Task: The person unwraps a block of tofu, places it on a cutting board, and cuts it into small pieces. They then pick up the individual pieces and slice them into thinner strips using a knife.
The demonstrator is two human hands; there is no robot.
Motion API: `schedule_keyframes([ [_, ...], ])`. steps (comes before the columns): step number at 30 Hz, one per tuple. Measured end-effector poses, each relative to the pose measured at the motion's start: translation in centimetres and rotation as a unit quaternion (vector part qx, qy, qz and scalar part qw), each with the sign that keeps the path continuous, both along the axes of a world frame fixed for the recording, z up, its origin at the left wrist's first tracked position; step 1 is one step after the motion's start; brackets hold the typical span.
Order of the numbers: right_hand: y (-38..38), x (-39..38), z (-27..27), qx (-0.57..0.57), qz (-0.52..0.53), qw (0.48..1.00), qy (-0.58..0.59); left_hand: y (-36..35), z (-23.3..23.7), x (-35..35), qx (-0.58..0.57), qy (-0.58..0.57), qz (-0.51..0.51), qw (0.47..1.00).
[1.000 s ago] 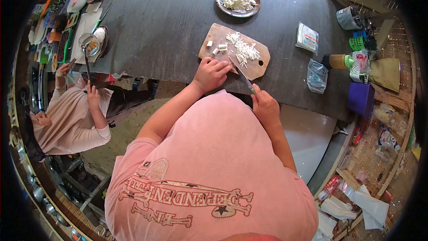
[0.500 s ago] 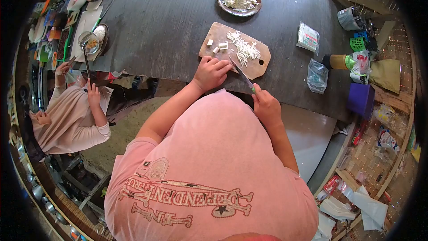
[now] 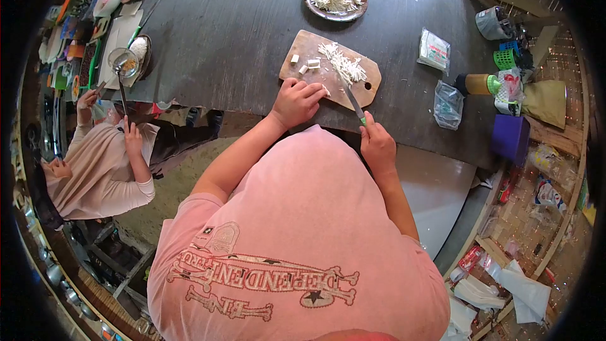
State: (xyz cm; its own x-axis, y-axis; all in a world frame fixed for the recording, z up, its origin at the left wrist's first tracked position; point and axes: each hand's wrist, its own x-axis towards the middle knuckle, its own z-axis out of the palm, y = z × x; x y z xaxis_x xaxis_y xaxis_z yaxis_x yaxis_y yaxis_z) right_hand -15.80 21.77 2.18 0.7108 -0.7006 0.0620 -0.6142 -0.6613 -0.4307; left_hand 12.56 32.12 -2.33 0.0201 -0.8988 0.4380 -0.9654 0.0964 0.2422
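My right hand (image 3: 377, 144) grips a knife (image 3: 353, 102) with a green handle. Its blade lies over the wooden cutting board (image 3: 305, 47), the tip at a pile of thin white strips (image 3: 347, 63). At the board's near edge my left hand (image 3: 297, 102) is closed, fingers bent down over a white piece (image 3: 326, 89); only a little of that piece shows beyond the fingertips. Several small white blocks (image 3: 312, 64) rest on the board just past my left fingers. Farther back, a dark brown plate (image 3: 336, 18) holds a heap of similar white strips.
On the dark table (image 3: 221, 44), a wrapped white packet (image 3: 434, 49) and a clear plastic bag (image 3: 448, 106) lie to the right. A bottle (image 3: 478, 84) and purple container (image 3: 511, 137) are beyond them. At left, another person (image 3: 104, 164) holds a ladle (image 3: 122, 79).
The knife has shifted from beside my left fingertips to the right and away from me, its tip now at the strips. My left hand stays nearly in place.
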Motion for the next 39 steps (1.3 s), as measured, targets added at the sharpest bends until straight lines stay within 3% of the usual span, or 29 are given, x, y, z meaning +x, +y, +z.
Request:
schedule_keyframes([
  [14,0.6,-0.2,0.4,0.027,0.046,0.999,-0.001,0.0,-0.1,-0.1,-0.001,-0.004,0.001,1.000],
  [26,0.8,0.4,2.2,-0.021,0.059,0.995,0.079,0.0,-0.1,-0.2,-0.002,-0.003,0.003,1.000],
  [32,0.9,0.9,-0.9,-0.039,0.050,0.992,0.111,0.0,-0.2,-0.4,-0.005,-0.003,0.000,1.000],
  [34,-0.1,1.5,-0.5,0.052,0.049,0.997,0.016,-0.2,0.0,-0.2,-0.013,0.003,0.003,1.000],
  [39,-0.4,-0.4,-0.2,0.161,0.036,0.986,-0.034,0.4,-0.2,-0.4,-0.007,0.010,0.008,1.000],
])
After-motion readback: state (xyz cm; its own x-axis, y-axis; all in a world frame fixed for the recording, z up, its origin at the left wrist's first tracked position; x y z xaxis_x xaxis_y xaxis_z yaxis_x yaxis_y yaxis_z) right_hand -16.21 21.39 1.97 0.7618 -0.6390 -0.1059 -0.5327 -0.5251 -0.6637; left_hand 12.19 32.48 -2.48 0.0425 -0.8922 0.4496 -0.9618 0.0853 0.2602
